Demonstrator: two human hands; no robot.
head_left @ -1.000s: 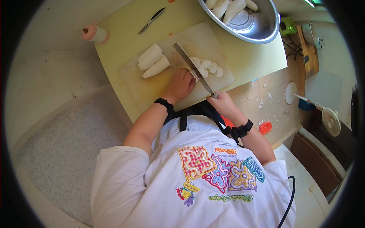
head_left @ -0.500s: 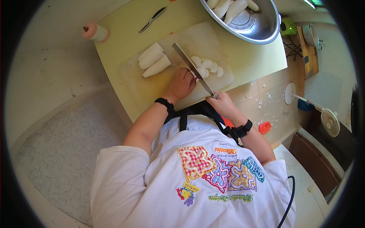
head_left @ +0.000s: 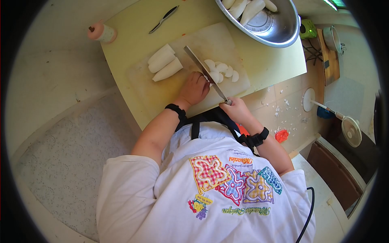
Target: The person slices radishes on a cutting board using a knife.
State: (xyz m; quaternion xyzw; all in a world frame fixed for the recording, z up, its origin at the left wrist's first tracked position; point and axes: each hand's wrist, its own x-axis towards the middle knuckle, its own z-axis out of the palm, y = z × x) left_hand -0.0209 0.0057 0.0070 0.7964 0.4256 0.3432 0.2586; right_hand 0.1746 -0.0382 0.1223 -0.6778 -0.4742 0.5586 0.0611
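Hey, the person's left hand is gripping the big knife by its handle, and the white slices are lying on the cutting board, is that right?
Not quite: the head view shows the right hand gripping the big knife by its handle. The white slices are lying on the cutting board.

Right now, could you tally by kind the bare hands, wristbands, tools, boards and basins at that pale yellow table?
Bare left hand and right hand: 2
Black left wristband and black right wristband: 2
Broad steel knife: 1
Slim black-and-silver utensil: 1
Pale rectangular cutting board: 1
Round silver metal basin: 1
Total: 8
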